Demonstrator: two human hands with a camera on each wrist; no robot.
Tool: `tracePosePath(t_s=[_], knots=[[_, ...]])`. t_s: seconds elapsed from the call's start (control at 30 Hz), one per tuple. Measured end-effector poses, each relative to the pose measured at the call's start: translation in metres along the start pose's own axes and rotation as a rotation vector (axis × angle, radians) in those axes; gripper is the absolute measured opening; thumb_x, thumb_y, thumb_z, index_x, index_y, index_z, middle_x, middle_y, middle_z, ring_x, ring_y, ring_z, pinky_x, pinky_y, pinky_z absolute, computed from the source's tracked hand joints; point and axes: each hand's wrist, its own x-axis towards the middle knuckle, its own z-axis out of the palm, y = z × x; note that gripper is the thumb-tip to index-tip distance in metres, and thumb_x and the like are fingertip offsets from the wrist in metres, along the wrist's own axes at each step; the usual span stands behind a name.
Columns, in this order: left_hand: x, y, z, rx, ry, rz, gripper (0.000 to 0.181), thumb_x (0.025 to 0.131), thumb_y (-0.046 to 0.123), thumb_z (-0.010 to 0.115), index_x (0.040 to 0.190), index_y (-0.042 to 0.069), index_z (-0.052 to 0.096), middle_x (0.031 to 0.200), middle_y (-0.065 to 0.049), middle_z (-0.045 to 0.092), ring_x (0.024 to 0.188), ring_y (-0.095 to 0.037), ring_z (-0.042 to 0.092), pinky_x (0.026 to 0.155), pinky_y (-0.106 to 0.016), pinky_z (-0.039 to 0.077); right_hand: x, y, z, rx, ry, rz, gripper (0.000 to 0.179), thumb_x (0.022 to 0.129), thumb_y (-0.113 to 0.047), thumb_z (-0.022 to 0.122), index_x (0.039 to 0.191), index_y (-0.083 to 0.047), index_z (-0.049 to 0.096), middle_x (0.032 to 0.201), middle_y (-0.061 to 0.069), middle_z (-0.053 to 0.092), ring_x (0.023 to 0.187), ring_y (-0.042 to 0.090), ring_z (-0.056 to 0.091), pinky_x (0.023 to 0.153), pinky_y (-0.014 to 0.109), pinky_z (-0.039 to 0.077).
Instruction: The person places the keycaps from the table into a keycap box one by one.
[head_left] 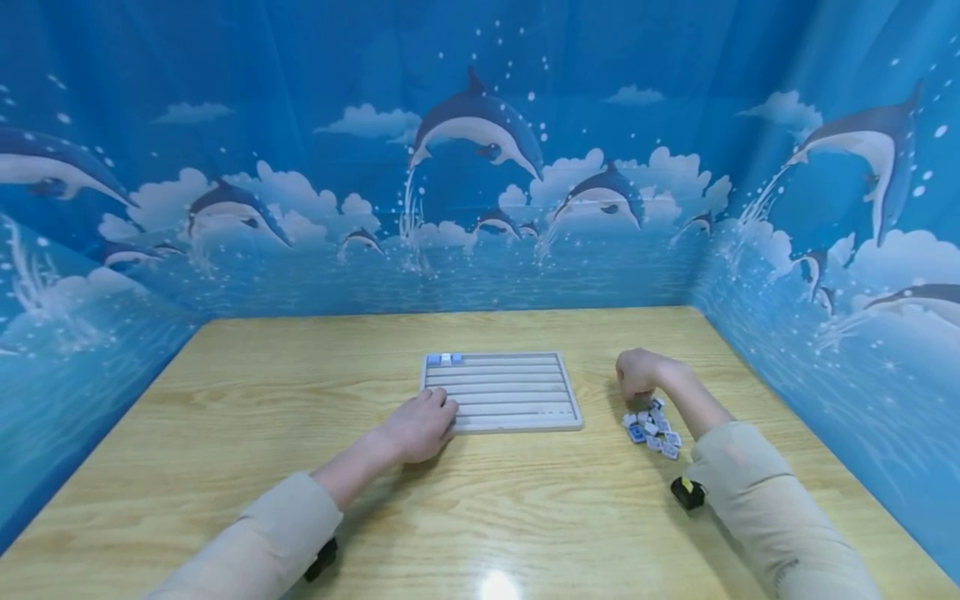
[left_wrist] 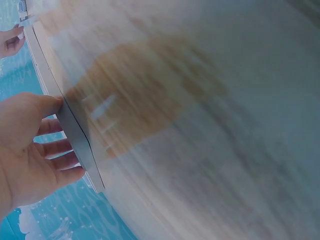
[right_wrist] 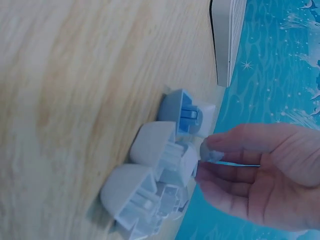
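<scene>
A pale grey ridged tray (head_left: 502, 398) lies on the table, with a few blue and white keycaps (head_left: 446, 359) at its far left corner. My left hand (head_left: 422, 425) holds the tray's near left corner; in the left wrist view the thumb lies on the side edge (left_wrist: 75, 135) and the fingers reach over the top. To the right of the tray sits a small pile of white and blue keycaps (head_left: 651, 430), some with their hollow undersides showing. My right hand (head_left: 639, 373) is at the pile's far side, pinching a small pale keycap (right_wrist: 211, 153) between thumb and fingers.
The wood-grain table (head_left: 525, 508) is bounded at the back and sides by a blue curtain (head_left: 337, 275) printed with dolphins. Black wrist devices show under the left sleeve (head_left: 281, 525) and the right sleeve (head_left: 750, 475).
</scene>
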Motion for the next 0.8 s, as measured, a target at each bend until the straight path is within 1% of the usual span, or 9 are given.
tracePosePath(t_s=[0.1,0.17,0.23,0.33,0.4,0.53,0.67,0.8], knots=[[0.0002,-0.0006,-0.0001,-0.001,0.006,0.002,0.017,0.093,0.023,0.055,0.097,0.007,0.053,0.091,-0.007,0.045,0.081,-0.020,0.044,0.072,-0.035,0.042,-0.0007,0.0002,-0.0012,0.013,0.041,-0.031,0.023,0.070,0.007,0.049,0.059,-0.013,0.045,0.055,-0.003,0.038,0.047,0.008,0.032,0.045,0.022,0.030],[0.0004,-0.0010,0.0000,0.002,0.005,0.000,0.018,0.094,0.024,0.055,0.097,0.007,0.053,0.091,-0.007,0.046,0.082,-0.020,0.044,0.073,-0.035,0.043,-0.0010,-0.0002,-0.0019,0.039,0.075,-0.045,0.015,0.073,0.005,0.050,0.065,-0.008,0.049,0.061,0.000,0.043,0.050,0.010,0.037,0.047,0.023,0.035],[0.0006,-0.0010,-0.0001,0.000,0.000,-0.005,0.018,0.094,0.024,0.054,0.098,0.007,0.053,0.091,-0.007,0.045,0.082,-0.020,0.044,0.073,-0.034,0.042,-0.0013,-0.0010,-0.0030,0.064,0.104,-0.057,0.006,0.075,0.003,0.052,0.075,-0.002,0.055,0.068,0.004,0.049,0.053,0.011,0.043,0.050,0.025,0.040],[0.0006,-0.0011,0.0000,0.001,-0.008,-0.012,0.018,0.094,0.024,0.054,0.099,0.007,0.053,0.093,-0.007,0.046,0.083,-0.020,0.044,0.074,-0.034,0.043,-0.0001,-0.0022,-0.0041,0.096,0.137,-0.077,0.010,0.074,0.002,0.054,0.083,0.001,0.060,0.071,0.006,0.053,0.056,0.012,0.047,0.052,0.027,0.043],[0.0004,-0.0010,0.0003,-0.006,-0.011,-0.014,0.017,0.094,0.024,0.054,0.099,0.007,0.053,0.093,-0.007,0.046,0.083,-0.020,0.044,0.074,-0.035,0.043,0.0009,-0.0028,-0.0047,0.100,0.162,-0.090,0.012,0.073,0.002,0.054,0.084,0.001,0.060,0.070,0.006,0.053,0.058,0.013,0.047,0.053,0.027,0.042],[0.0000,-0.0008,0.0004,-0.011,-0.011,-0.011,0.017,0.094,0.023,0.054,0.098,0.007,0.053,0.092,-0.006,0.045,0.082,-0.019,0.043,0.072,-0.034,0.042,0.0025,-0.0043,-0.0051,0.112,0.230,-0.110,0.012,0.071,0.005,0.055,0.081,0.000,0.058,0.072,0.006,0.053,0.062,0.016,0.047,0.056,0.029,0.041],[-0.0006,-0.0003,-0.0001,-0.011,-0.009,-0.010,0.017,0.094,0.024,0.054,0.098,0.008,0.052,0.091,-0.006,0.044,0.081,-0.019,0.042,0.071,-0.034,0.041,0.0040,-0.0068,-0.0047,0.145,0.284,-0.124,0.014,0.071,0.007,0.056,0.084,0.002,0.057,0.076,0.008,0.054,0.068,0.020,0.048,0.061,0.032,0.043],[-0.0007,-0.0001,0.0001,-0.010,-0.009,-0.008,0.016,0.094,0.024,0.053,0.097,0.008,0.052,0.090,-0.005,0.044,0.080,-0.018,0.042,0.071,-0.033,0.041,0.0055,-0.0097,-0.0037,0.152,0.333,-0.153,0.017,0.074,0.005,0.059,0.091,0.006,0.059,0.084,0.012,0.059,0.076,0.024,0.053,0.068,0.037,0.046]])
